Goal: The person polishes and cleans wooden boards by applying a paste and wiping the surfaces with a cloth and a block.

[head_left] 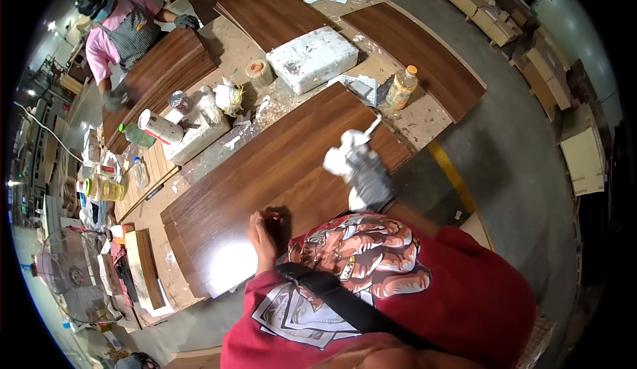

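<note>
A long dark-brown wood-grain board lies across the worktable in front of me. My right hand, in a grey and white glove, is over the board's right part with a crumpled white cloth in its grip; motion smears both. My left hand is bare and rests at the board's near edge, fingers curled. Something small and dark reddish shows at its fingertips, too shadowed to name. Beyond the right hand stands a bottle with an orange cap, beside some printed paper.
A white paint-spotted block, a tape roll and another block bearing cans and bottles stand past the board. More brown boards lie behind. At far left a co-worker handles stacked boards. A fan stands left.
</note>
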A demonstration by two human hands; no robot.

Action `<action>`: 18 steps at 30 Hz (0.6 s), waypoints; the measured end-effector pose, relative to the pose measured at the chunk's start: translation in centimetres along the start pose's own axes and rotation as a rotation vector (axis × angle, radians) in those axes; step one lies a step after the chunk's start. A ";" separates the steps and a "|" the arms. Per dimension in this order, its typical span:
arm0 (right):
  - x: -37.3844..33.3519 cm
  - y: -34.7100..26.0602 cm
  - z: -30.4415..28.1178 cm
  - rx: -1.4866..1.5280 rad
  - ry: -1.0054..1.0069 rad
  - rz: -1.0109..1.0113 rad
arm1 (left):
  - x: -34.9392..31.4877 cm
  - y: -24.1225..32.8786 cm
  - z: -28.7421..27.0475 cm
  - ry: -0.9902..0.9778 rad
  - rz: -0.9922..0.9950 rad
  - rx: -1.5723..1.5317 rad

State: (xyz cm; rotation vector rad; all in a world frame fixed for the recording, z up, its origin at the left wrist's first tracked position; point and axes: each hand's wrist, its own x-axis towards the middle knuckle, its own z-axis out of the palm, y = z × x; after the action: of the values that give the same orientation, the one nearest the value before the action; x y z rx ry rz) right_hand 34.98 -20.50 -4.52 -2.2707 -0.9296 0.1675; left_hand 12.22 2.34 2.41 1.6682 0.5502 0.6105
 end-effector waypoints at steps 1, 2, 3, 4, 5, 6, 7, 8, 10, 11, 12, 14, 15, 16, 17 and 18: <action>-0.1 -1.0 2.5 -0.748 -0.292 -0.016 | 0.2 0.1 -0.2 0.008 -0.019 -0.010; -1.8 -6.6 -2.0 -0.489 0.101 -0.366 | -0.3 -0.3 -1.0 0.042 -0.046 -0.021; -1.5 -2.9 0.8 -0.629 0.018 -0.278 | -0.2 -0.1 -1.0 0.036 -0.041 -0.025; -0.8 0.9 2.9 -0.764 -0.065 -0.187 | -0.1 0.0 -0.9 0.017 -0.060 -0.068; 0.2 -1.9 -2.0 -0.495 -0.098 -0.021 | -0.5 -0.6 -1.7 0.034 -0.088 -0.104; 0.7 -2.1 -5.8 -0.875 -0.040 -0.136 | -0.6 -0.4 -1.6 0.034 -0.084 -0.111; 1.8 4.1 -5.3 -0.606 0.180 -0.099 | -0.6 0.6 -1.3 0.025 -0.116 -0.167; 1.9 5.6 -6.9 -0.929 0.083 -0.069 | -0.8 0.8 -1.0 0.025 -0.153 -0.223; 2.8 5.3 -8.5 -0.506 0.243 -0.021 | -1.0 1.1 -0.6 0.050 -0.137 -0.238; 3.9 5.9 -6.8 -0.616 0.161 -0.086 | -1.2 1.1 -0.6 0.071 -0.125 -0.250; 5.5 2.5 -5.2 -0.483 0.059 -0.103 | -1.3 0.8 -1.1 0.091 -0.123 -0.253; 6.8 -5.0 -1.3 -0.391 0.167 -0.403 | -1.5 0.0 -1.5 0.117 -0.135 -0.353; 7.6 -8.8 0.3 -0.277 -0.105 -0.306 | -1.9 0.3 -1.8 0.162 -0.138 -0.364; 8.0 -11.8 2.2 -0.383 -0.003 -0.552 | -1.9 1.0 -2.1 0.128 -0.053 -0.229; 7.4 -13.7 5.3 -0.220 -0.034 -0.522 | -2.3 1.2 -2.9 0.111 0.025 -0.082; 7.3 -15.5 6.6 -0.143 -0.101 -0.524 | -3.1 0.6 -3.7 0.177 0.012 -0.081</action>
State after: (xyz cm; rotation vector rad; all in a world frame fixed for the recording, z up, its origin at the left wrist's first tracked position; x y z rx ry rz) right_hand 29.07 -4.04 1.04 -2.0744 -1.5960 -0.0180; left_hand 7.47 2.94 3.24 1.5508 0.6350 0.7844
